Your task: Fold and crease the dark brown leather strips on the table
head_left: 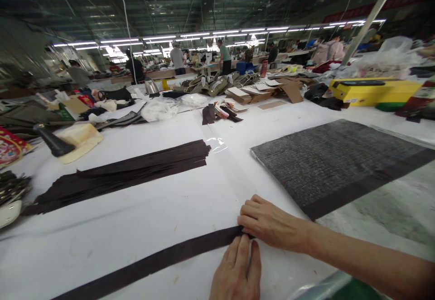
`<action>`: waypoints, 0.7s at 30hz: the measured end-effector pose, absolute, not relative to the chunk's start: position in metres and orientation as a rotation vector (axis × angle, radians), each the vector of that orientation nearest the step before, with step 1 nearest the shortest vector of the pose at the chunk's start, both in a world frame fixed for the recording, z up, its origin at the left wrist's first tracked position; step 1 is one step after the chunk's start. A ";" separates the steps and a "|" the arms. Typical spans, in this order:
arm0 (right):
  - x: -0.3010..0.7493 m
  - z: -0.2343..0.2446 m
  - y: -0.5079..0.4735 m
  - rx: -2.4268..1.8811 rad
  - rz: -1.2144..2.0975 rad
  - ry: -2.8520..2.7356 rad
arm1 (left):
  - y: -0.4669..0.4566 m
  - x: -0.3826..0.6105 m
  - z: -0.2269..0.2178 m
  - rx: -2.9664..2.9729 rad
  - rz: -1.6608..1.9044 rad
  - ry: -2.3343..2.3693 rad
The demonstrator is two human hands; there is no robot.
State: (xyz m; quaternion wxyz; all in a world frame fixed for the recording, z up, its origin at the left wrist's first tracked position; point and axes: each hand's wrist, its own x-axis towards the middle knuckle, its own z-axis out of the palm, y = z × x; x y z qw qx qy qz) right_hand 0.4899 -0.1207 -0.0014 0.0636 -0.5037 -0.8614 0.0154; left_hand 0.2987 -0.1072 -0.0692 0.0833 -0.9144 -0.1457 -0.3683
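A long dark brown strip (152,261) lies flat across the white table (142,209), running from the lower left toward the middle. My right hand (268,223) rests on the strip's right end with its fingers stretched out flat, pressing down. My left hand (238,270) lies flat just below it, fingertips touching the same end of the strip. Neither hand grips anything.
A stack of dark brown strips (125,173) lies further back. A grey textured mat (336,159) sits at the right. A black-handled tool on a cream pad (68,141) is at the left. A yellow box (374,91) and cluttered material line the far edge. People work at distant tables.
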 end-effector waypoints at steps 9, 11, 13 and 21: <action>0.486 -0.004 -0.117 -1.682 0.413 -2.253 | -0.113 0.287 -0.078 -2.798 -0.886 -0.592; 0.487 0.000 -0.113 -1.710 0.614 -2.073 | -0.114 0.289 -0.081 -2.777 -0.941 -0.609; 0.490 0.004 -0.110 -1.685 0.716 -2.036 | -0.113 0.291 -0.083 -2.755 -1.015 -0.624; 0.492 0.016 -0.123 -1.580 0.704 -2.144 | -0.088 0.276 -0.053 -2.896 -1.094 -0.433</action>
